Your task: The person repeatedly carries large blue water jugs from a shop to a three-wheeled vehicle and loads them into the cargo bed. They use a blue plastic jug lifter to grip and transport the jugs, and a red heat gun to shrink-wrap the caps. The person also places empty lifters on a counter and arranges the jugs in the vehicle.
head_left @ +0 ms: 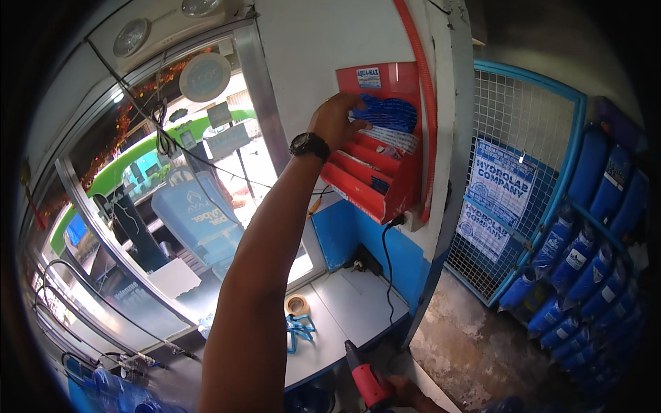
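Two hands busy: left hand (335, 118) up at red wall rack (375, 180), fingers pinching blue sleeves (389, 114) in top tier, none pulled out yet; right hand (406, 394) clamped on red heat gun (365, 378) near counter's (344, 303) front edge

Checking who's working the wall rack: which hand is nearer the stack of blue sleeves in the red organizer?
Left. The left hand touches the blue sleeves; the right hand is far below, holding a red heat gun.
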Motion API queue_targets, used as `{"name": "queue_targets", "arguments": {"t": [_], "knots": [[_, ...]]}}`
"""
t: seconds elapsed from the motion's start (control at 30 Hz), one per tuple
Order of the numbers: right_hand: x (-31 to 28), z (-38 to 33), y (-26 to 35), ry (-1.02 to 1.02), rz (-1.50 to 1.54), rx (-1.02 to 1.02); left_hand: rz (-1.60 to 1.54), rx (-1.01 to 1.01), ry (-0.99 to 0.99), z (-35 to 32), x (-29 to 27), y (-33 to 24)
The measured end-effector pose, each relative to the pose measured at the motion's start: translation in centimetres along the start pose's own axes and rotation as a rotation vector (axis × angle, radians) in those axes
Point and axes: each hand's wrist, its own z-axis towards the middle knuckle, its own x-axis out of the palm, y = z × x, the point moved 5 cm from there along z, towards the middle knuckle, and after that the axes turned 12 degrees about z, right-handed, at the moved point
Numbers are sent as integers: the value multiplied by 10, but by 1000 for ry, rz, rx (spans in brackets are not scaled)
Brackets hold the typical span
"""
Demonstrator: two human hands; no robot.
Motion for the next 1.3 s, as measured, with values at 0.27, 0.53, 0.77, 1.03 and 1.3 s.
{"name": "queue_targets", "arguments": {"t": [0.27,0.53,0.77,1.03,1.3], "knots": [[-32,-40,-5,-137,-37,70,-42,74,79,26,25,-3],[-43,-35,-16,-81,-86,3,-13,228,54,33,20,-3],[-35,-16,-14,-15,15,-33,-19,114,82,28,15,-5],[-29,-10,-13,-18,27,-16,-301,95,-119,28,0,5],[-26,-9,-30,-37,-3,170,-435,-233,-372,-97,-52,-9]]}}
